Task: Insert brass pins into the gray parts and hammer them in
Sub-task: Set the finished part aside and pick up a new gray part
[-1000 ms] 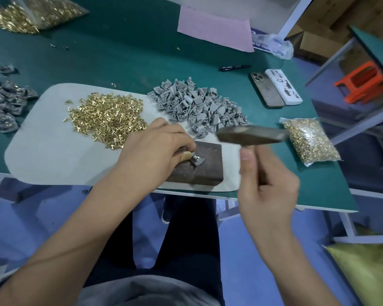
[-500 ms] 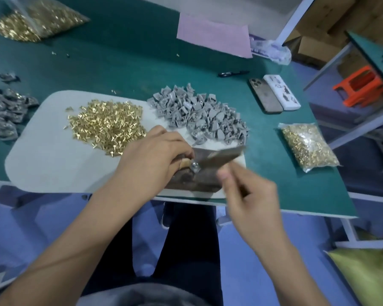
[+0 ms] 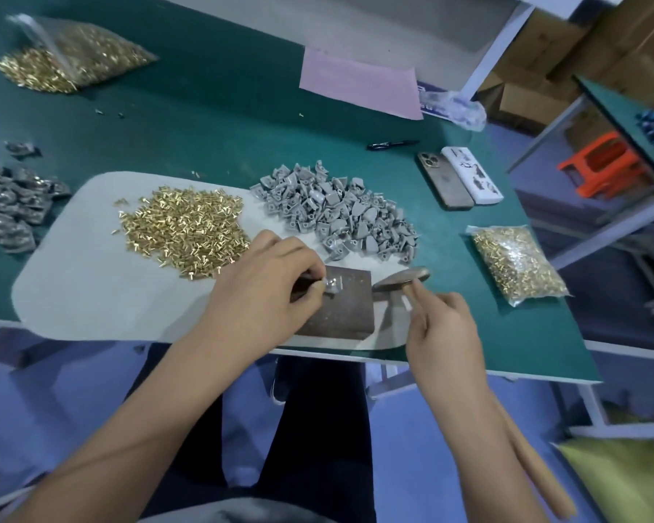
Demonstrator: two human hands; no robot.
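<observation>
My left hand (image 3: 265,288) pinches a small gray part (image 3: 332,285) flat against the dark metal block (image 3: 340,315) near the table's front edge. Whether a pin sits in the part I cannot make out. My right hand (image 3: 440,326) grips the hammer's wooden handle; the hammer head (image 3: 401,278) hovers just right of the block, clear of the part. A heap of loose brass pins (image 3: 184,228) lies on the pale mat (image 3: 80,292) to the left. Behind the block is a pile of gray parts (image 3: 333,211).
Darker parts (image 3: 8,209) are heaped at the table's left edge. A bag of pins (image 3: 516,264) lies right; another (image 3: 68,54) is at the far left. Two phones (image 3: 457,179), a black pen (image 3: 391,144) and pink paper (image 3: 359,86) lie farther back.
The hammer came down from above onto the part on the block, then drew back to the right of it. My left hand kept holding the part in place.
</observation>
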